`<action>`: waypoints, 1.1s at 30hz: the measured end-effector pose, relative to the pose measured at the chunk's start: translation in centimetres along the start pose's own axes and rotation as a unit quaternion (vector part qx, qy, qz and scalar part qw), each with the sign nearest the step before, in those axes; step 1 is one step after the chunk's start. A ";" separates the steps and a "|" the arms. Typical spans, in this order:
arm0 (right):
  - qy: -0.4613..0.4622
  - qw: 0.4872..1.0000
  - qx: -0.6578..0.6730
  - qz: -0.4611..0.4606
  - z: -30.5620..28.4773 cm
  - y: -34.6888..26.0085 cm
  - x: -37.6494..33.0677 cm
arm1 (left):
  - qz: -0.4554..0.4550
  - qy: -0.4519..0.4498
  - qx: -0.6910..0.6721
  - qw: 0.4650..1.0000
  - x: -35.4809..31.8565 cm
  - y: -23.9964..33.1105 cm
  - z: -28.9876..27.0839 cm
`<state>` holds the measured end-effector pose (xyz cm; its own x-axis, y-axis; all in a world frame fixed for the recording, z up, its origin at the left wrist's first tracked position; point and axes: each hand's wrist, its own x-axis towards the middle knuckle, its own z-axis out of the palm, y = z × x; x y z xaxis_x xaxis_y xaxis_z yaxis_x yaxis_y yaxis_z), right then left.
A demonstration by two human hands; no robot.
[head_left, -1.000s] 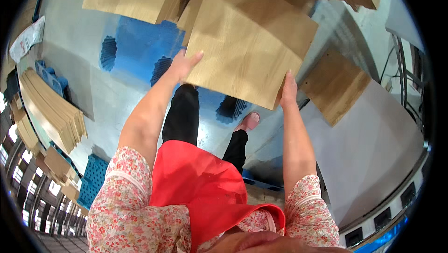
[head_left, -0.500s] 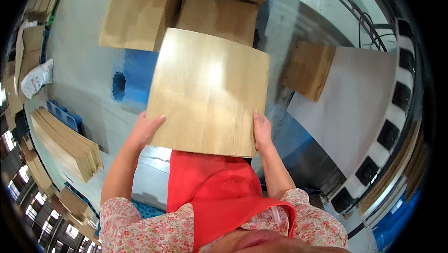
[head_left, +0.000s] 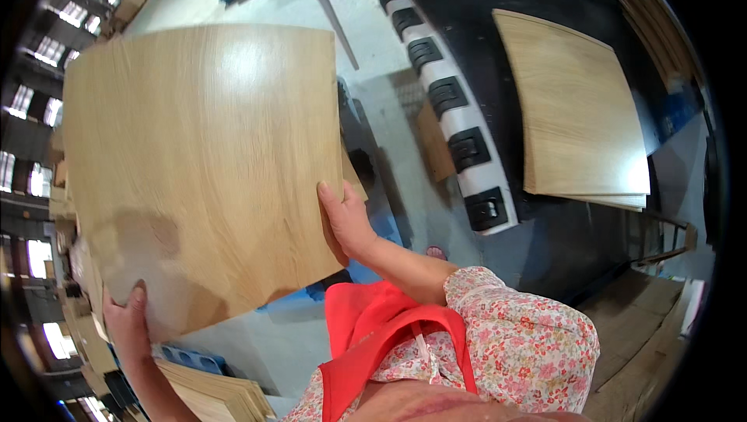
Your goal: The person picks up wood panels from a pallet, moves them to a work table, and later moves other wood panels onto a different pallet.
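Note:
A large light wood-grain board (head_left: 210, 157) is lifted in front of me and fills the left half of the view. My left hand (head_left: 128, 321) grips its lower left edge, thumb on the face. At its right edge my right hand (head_left: 348, 223) holds on, the thumb on top and the other fingers mostly hidden behind the edge. The board's edges do not show clearly whether it is one panel or several together. My shadow falls across its lower left part.
To the right, several similar boards (head_left: 580, 110) lie stacked on a black surface (head_left: 467, 1) edged by a white strip with black rollers (head_left: 468, 148). Below left stands another stack of boards (head_left: 214, 391) beside a blue plastic pallet (head_left: 191, 358). Flattened cardboard (head_left: 638, 328) lies at lower right.
My view has swung to the right, bringing the roller-edged surface and its board stack into sight. The board has come up closer to me, still held in both hands.

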<state>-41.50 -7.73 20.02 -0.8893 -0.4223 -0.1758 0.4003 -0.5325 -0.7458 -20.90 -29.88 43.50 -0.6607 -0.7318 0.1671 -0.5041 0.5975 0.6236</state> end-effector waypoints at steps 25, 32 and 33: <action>-0.038 0.925 0.280 -0.255 -20.0 -42.0 5.2 | 0.702 0.207 0.196 0.653 -6.6 45.7 23.9; -0.006 0.923 0.002 -0.384 -29.2 -36.6 -0.4 | 0.740 0.189 0.041 0.644 -8.8 40.2 33.3; 0.048 0.943 0.018 -0.328 -29.5 -35.5 -1.6 | 0.739 0.188 0.053 0.645 -9.5 39.1 33.8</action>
<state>-60.79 33.50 27.81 -0.9636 0.0737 0.2569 -0.2367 -0.6818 -0.6922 -53.13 11.56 40.51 -0.2920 0.6459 0.7054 0.4732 0.7385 -0.4803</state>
